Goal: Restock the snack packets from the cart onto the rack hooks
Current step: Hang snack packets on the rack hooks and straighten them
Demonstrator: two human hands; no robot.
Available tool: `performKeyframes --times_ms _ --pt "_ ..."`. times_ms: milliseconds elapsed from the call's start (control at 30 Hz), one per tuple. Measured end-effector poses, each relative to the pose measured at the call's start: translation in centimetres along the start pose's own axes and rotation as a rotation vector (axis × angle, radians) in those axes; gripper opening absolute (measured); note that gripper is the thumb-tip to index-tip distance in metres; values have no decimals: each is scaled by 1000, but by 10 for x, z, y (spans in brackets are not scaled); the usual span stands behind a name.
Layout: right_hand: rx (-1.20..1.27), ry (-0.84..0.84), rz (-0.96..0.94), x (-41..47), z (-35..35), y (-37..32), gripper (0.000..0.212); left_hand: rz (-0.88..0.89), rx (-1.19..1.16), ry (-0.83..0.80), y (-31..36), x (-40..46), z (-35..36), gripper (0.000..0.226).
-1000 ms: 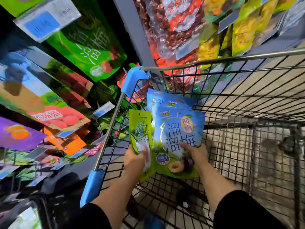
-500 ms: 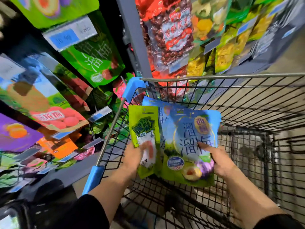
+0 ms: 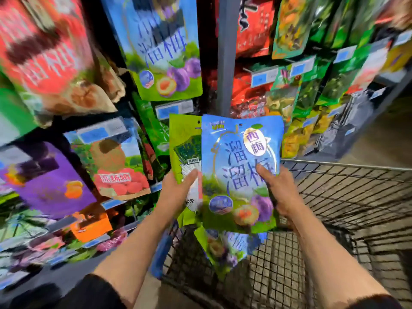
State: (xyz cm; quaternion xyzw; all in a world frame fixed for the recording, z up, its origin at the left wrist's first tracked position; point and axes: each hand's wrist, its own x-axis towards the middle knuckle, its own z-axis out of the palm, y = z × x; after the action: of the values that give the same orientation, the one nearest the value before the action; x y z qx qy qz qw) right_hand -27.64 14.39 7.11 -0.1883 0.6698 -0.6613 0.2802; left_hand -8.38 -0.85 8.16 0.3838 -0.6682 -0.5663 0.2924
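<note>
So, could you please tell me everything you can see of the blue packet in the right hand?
The blue packet is a glossy, plastic-looking pouch, blue above and green below, with large Chinese lettering, a gold oval badge, pictured plums and a small hang hole at its top. It stands upright, facing the camera, above the cart. The right hand grips its right edge, thumb on the front. It overlaps the green packet.
</note>
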Motion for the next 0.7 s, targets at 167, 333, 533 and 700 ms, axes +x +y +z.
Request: performKeyframes --times_ms 167,333,533,700 --pt "-93 -33 -242 -17 74 -72 22 153 -61 136 43 -6 -84 28" --pt "-186 -112 -500 -42 171 -127 42 283 -45 312 66 -26 -184 24" --pt "-135 -224 -676 -59 276 -149 53 362 -69 581 69 -55 -293 18" --pt "-23 -39 -626 -26 277 -158 55 409 -82 625 77 -58 -316 19"
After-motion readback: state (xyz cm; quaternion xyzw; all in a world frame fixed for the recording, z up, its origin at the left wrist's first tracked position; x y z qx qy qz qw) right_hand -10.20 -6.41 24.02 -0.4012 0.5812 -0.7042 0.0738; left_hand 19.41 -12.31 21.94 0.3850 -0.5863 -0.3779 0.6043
